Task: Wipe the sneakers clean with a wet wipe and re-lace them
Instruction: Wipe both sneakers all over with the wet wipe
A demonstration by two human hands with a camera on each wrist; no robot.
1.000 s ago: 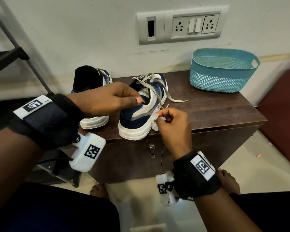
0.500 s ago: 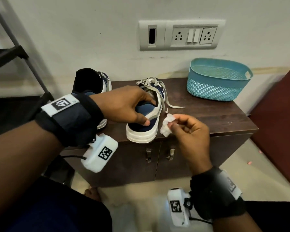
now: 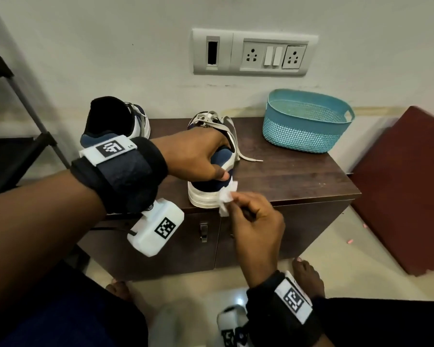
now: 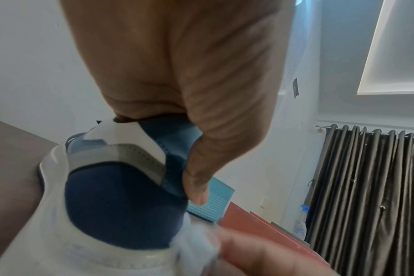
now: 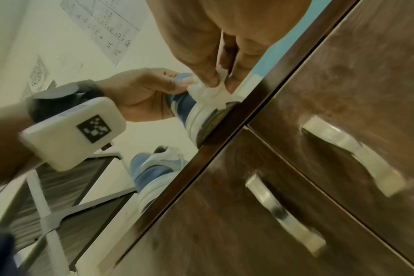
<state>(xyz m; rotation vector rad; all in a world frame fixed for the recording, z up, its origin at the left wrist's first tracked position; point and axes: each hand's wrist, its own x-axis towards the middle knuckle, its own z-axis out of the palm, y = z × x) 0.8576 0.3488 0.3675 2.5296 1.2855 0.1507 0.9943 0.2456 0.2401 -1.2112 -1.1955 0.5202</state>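
A navy and white sneaker (image 3: 206,194) stands heel toward me at the front edge of the dark wooden cabinet (image 3: 298,176). My left hand (image 3: 198,156) grips its collar from above, thumb on the heel side (image 4: 194,188). Its loose beige laces (image 3: 236,141) trail onto the cabinet top. My right hand (image 3: 251,216) pinches a crumpled white wet wipe (image 3: 226,196) against the heel's white sole rim (image 5: 208,93). The second sneaker (image 3: 115,121) stands at the back left, partly behind my left wrist.
A teal plastic basket (image 3: 306,121) sits at the back right of the cabinet. A socket panel (image 3: 253,52) is on the wall above. Two metal door handles (image 5: 284,214) are on the cabinet front. A dark rack (image 3: 15,108) stands left, a maroon cushion (image 3: 406,184) right.
The sneaker has been turned so its heel faces me. My left hand has shifted its grip on the collar, and my right hand has brought the wipe down onto the heel's sole rim.
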